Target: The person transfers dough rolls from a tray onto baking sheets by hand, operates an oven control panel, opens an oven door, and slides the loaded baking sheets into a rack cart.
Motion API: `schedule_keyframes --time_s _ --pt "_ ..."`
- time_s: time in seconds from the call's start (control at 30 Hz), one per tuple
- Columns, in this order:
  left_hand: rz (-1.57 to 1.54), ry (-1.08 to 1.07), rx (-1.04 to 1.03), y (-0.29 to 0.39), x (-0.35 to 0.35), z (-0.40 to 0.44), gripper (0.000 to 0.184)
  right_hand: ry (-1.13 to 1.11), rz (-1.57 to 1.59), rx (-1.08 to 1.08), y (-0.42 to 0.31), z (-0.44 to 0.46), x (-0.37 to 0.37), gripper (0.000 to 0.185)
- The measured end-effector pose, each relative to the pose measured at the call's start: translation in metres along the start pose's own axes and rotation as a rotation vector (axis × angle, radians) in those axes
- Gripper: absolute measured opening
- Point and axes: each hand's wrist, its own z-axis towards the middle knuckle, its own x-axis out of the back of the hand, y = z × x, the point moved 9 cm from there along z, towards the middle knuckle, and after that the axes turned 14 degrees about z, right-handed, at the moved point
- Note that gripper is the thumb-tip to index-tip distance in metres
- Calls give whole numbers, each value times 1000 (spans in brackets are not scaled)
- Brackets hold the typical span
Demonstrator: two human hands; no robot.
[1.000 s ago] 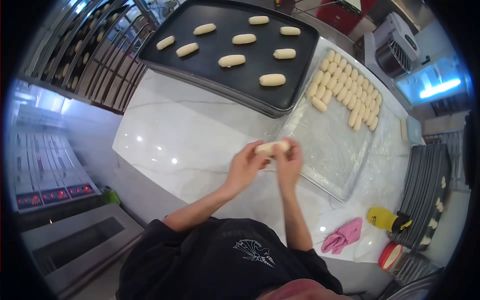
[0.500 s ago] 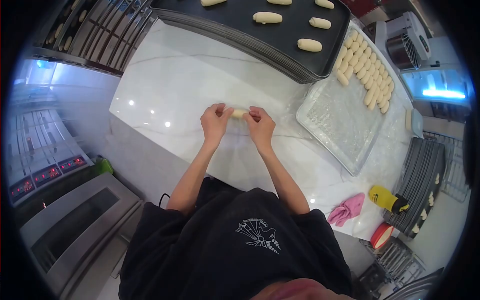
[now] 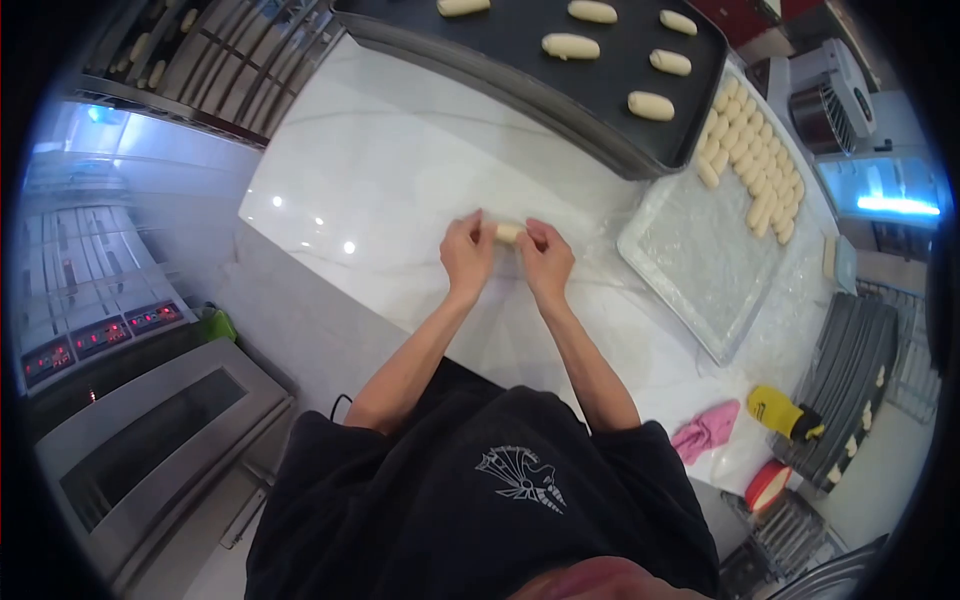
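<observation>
A short, pale roll of dough lies between my two hands, over the white marbled table. My left hand pinches its left end with curled fingers. At the right end, my right hand grips it the same way. Beyond my hands, a stack of black baking trays carries several spaced dough rolls, such as a plump one near its right corner. To the right, a plastic-lined metal tray holds many dough rolls packed together at its far end.
A pink cloth and a yellow bottle with a black top lie at the table's near right. Beside them are a red-rimmed bowl and stacked dark trays. An oven stands lower left, a rack upper left.
The whole view has shifted, so the table and trays appear farther right and slightly lower. Both hands still hold the ends of the dough roll.
</observation>
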Motion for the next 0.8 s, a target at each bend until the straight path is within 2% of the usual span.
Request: schedule_keyframes --time_s 0.03,0.17,0.23,0.3,0.4,0.5,0.57,0.63,0.67,0.73,0.8 --pt "19 -60 -47 4 0 1 41 -16 -17 16 3 3 1 32" --pt "487 -50 -607 56 8 -10 52 -68 137 -83 13 3 -1 43" --pt "310 -253 -919 40 -39 -3 45 -78 219 -105 19 4 -6 41" --pt "612 -398 -818 42 -33 10 36 -94 290 -147 7 3 -10 43" --pt "527 -372 -867 40 -14 35 40 -106 412 -170 -29 7 -18 40" --pt "308 -520 -869 80 41 70 46 -92 308 -114 -73 7 -10 37" --pt "366 -483 -791 126 85 129 55 -44 286 -94 -92 9 -3 35" --pt "258 -130 -1010 184 144 196 51 -62 255 -45 -115 15 -9 33" --pt "339 -114 -965 215 162 231 49 -34 250 -48 -122 16 -10 33" --pt "332 25 -1085 249 163 313 46 -79 130 -29 -137 18 -18 31" --pt "473 7 -1103 264 136 399 47 -75 66 -29 -146 15 -20 30"
